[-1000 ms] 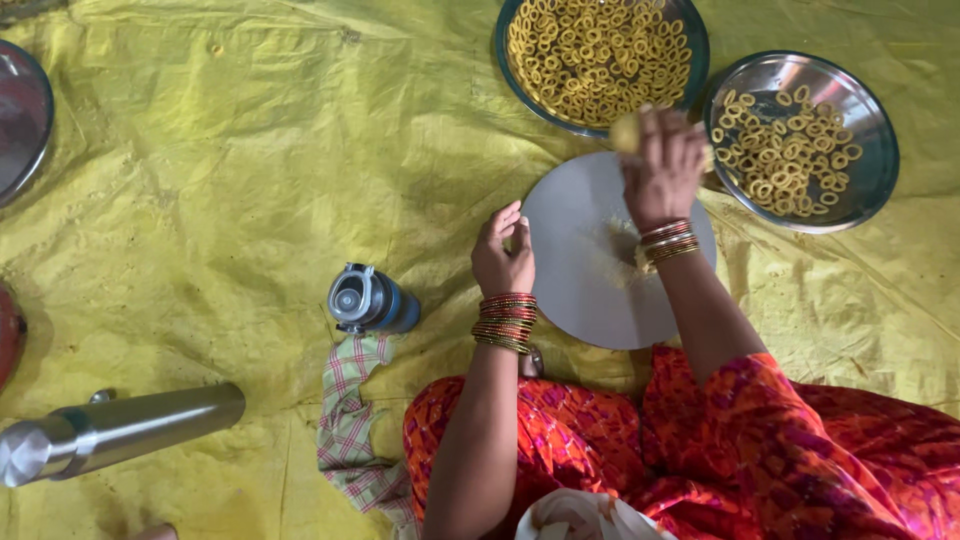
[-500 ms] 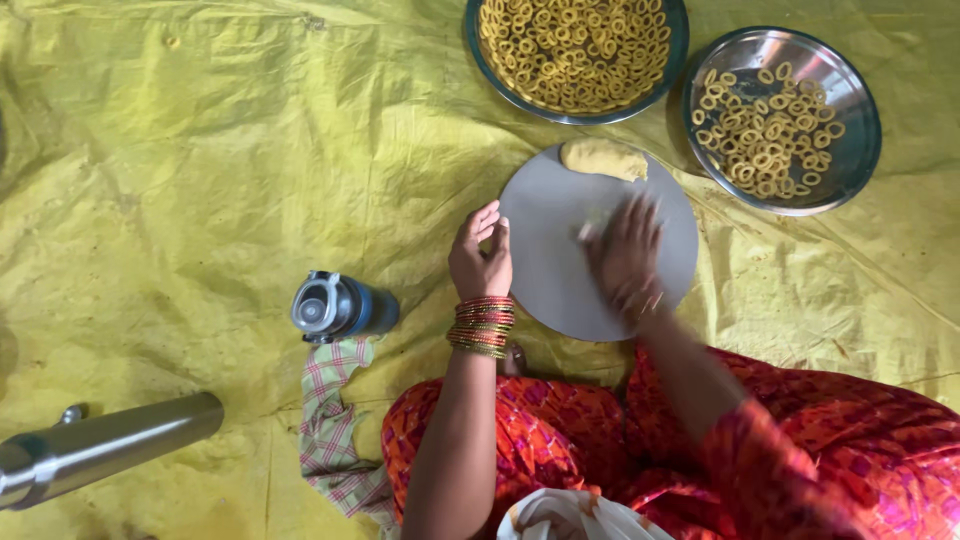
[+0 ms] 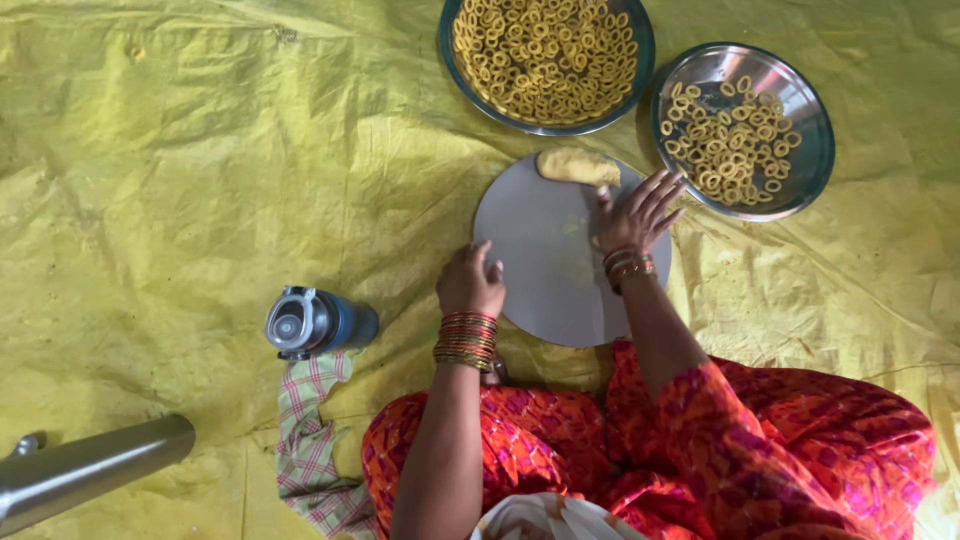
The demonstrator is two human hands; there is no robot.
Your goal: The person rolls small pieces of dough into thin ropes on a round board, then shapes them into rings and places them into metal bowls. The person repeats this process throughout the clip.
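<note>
A round grey board (image 3: 545, 265) lies on the yellow sheet in front of my knees. A lump of yellow dough (image 3: 577, 166) rests at its far edge. My right hand (image 3: 636, 213) lies flat on the board with the fingers spread, just below the dough, pressing a small bit of dough I can barely see. My left hand (image 3: 470, 283) rests with curled fingers on the board's left rim. Both wrists wear bangles.
Two round metal trays hold several small dough rings: a full one (image 3: 546, 60) at the top, a sparser one (image 3: 742, 130) to its right. A blue bottle (image 3: 318, 322) lies left beside a checked cloth (image 3: 312, 440). A steel cylinder (image 3: 85, 470) sits bottom left.
My right hand came down from the dough lump at the board's far edge and now lies flat with fingers spread on the board. The left hand stayed at the rim.
</note>
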